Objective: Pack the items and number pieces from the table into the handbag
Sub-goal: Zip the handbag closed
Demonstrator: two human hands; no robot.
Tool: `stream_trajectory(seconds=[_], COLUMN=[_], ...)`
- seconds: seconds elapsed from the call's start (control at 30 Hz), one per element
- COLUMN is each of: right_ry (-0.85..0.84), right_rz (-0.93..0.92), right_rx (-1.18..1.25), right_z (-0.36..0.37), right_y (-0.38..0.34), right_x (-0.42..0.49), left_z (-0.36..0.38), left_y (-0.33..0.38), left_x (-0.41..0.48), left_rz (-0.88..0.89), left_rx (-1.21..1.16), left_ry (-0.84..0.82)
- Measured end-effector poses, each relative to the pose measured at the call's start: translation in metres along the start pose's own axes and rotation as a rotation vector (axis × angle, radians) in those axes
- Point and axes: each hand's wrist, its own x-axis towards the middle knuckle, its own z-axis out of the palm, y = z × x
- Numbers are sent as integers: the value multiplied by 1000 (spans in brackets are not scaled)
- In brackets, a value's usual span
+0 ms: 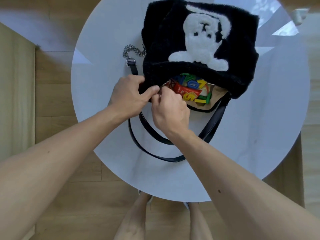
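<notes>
A black fluffy handbag (242, 54) with a white bear patch lies flat on the round white table (259, 135), its zip mouth facing me and gaping. Inside the mouth show several coloured number pieces (193, 84) and a red packet (186, 90). My left hand (129, 96) grips the bag's left corner at the end of the zip. My right hand (170, 109) sits right beside it, fingers curled and pinching something at the zip's left end; the zip pull itself is hidden under the fingers.
The bag's black straps (155, 153) loop over the table towards me, and a metal chain (133, 51) lies left of the bag. Wooden floor surrounds the table; my bare legs stand below its near edge.
</notes>
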Motion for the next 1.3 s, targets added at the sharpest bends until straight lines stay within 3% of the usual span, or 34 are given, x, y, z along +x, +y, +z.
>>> stream_trajectory(seconds=[0.27,0.5,0.67,0.83,0.93,1.0,1.13,1.3], right_ry=[96,205,339,300,292,277,244,196], right_rz=[-262,-164,70,7,2,-19,-134,-276], right_rx=[-311,-358,-375,-322,-248,-185,-83,67], right_z=[-11,-35,-71,-79,-77,-76,-78,-94], right_y=[31,81,142,170,166,163,158,167], right_x=[-9,0,4,-17,-17,-15,-13,-6], left_z=[-11,-5,-18,-12,-7,5,50,109], left_y=[-10,-8,-22,-15,1,21,71,108], left_x=[-6,-4,9,9,5,-2,-6,12], left_rz=[160,190,110,106,114,235,564,596], left_rx=[233,344,442,511,533,464,475,589], left_ry=[-64,7,48,-9,106,124,-19,-89])
